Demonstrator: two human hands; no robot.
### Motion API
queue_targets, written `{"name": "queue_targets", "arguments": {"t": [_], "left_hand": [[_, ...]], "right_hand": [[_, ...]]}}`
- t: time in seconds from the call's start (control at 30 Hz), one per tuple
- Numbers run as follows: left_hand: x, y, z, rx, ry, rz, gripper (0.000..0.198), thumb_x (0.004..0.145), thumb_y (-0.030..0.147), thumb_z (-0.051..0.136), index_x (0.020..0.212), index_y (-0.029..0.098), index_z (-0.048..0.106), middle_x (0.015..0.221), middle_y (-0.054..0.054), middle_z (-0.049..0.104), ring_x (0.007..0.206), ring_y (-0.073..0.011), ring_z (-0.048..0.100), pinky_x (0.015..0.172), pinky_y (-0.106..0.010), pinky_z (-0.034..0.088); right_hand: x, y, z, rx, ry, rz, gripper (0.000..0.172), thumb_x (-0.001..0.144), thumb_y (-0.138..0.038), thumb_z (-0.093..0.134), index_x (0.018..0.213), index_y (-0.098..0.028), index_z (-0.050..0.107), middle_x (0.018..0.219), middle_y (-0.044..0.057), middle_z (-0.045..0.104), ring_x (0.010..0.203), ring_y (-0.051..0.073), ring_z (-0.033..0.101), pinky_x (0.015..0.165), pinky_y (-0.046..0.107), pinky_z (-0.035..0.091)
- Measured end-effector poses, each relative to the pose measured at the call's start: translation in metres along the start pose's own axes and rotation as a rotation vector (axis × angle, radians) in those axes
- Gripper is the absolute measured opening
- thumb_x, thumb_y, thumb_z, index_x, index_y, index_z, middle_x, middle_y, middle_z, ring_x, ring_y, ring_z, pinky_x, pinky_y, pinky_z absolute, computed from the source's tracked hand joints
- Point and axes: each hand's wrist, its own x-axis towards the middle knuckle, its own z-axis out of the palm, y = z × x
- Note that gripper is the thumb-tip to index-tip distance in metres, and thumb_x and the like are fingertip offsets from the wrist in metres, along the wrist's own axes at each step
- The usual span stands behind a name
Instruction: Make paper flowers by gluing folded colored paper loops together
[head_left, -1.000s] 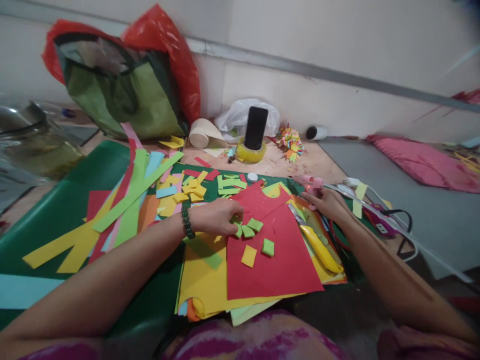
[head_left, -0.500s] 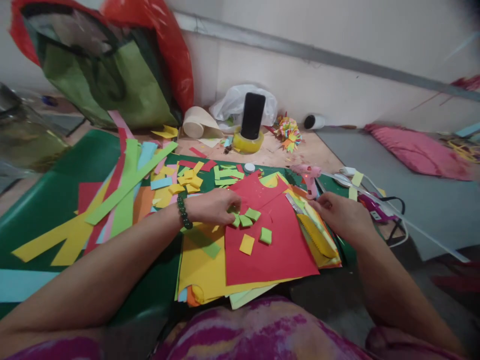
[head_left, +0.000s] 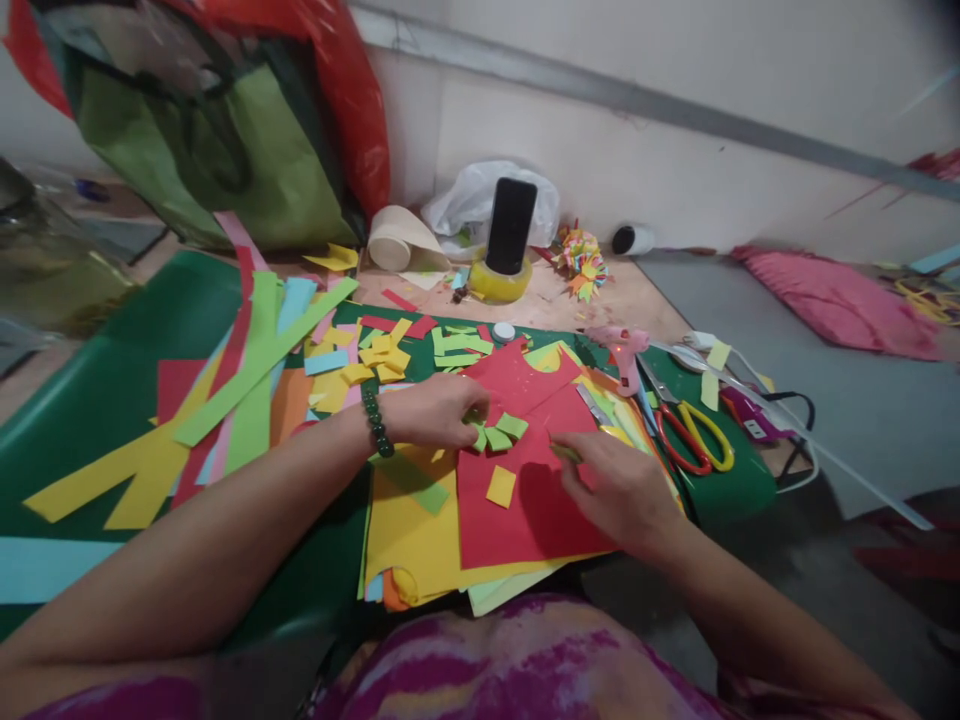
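My left hand (head_left: 439, 410), with a dark bead bracelet on its wrist, rests on a red paper sheet (head_left: 525, 515) and pinches a row of folded green paper pieces (head_left: 499, 436). My right hand (head_left: 615, 490) lies over the right side of the same sheet. Its fingertips are closed on a small green paper piece (head_left: 561, 452). A loose yellow paper square (head_left: 500, 486) lies on the sheet between the two hands. The red sheet tops a stack of yellow and orange sheets (head_left: 409, 530).
A pink glue gun (head_left: 622, 350) and scissors (head_left: 694, 435) lie right of the stack on a green mat (head_left: 112, 400). Long paper strips (head_left: 247, 380) and small cut pieces (head_left: 382, 360) spread left. A phone (head_left: 510, 225) stands in a tape roll (head_left: 499, 288) by the wall, bags (head_left: 225, 130) behind.
My right hand has come back from the glue gun to the red sheet and closed on the green piece that lay loose there. The scissors have come into view. My left hand has stayed put.
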Motion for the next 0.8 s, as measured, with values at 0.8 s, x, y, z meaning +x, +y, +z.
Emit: {"name": "queue_targets", "arguments": {"t": [0.8], "left_hand": [[0.001,-0.002,0.003,-0.009,-0.001,-0.005,0.022,0.070,0.015,0.055,0.088,0.016,0.067,0.075,-0.004,0.065,0.068,-0.0175,0.056,0.053,-0.026,0.031]], "right_hand": [[0.102,0.032,0.041,0.666,-0.423,0.382,0.016,0.069,-0.031,0.069,0.070,-0.016,0.069,0.067,0.003,0.070,0.063,0.014,0.061,0.057,0.024,0.045]]}}
